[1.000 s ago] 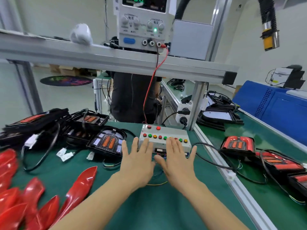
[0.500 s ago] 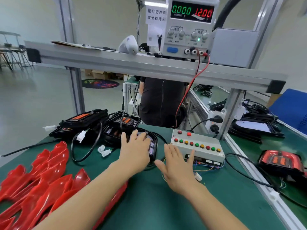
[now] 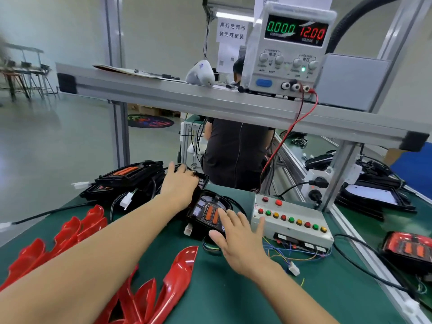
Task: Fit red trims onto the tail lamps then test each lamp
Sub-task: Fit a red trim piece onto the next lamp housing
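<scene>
Several black tail lamps are piled at the back left of the green bench. My left hand [image 3: 178, 183] reaches over that pile, fingers spread and resting on a black lamp housing [image 3: 203, 179]. The nearest tail lamp [image 3: 205, 212], black with orange inserts, lies beside the grey test box [image 3: 292, 224]. My right hand [image 3: 236, 239] lies flat with straight fingers, touching that lamp's near edge. Glossy red trims [image 3: 177, 277] lie in a heap at the front left. A lamp fitted with a red trim [image 3: 411, 247] sits at the right edge.
A power supply [image 3: 289, 50] showing 0.000 and 12.00 stands on the aluminium shelf [image 3: 163, 90], its red lead running down behind the box. Loose coloured wires with a white plug [image 3: 293, 268] lie by the box. A person in black stands behind the bench. More black housings [image 3: 374, 195] lie at the right.
The view has swung left. My left hand moved forward from the near lamp onto the lamp pile behind it. My right hand moved left from the test box to the near lamp.
</scene>
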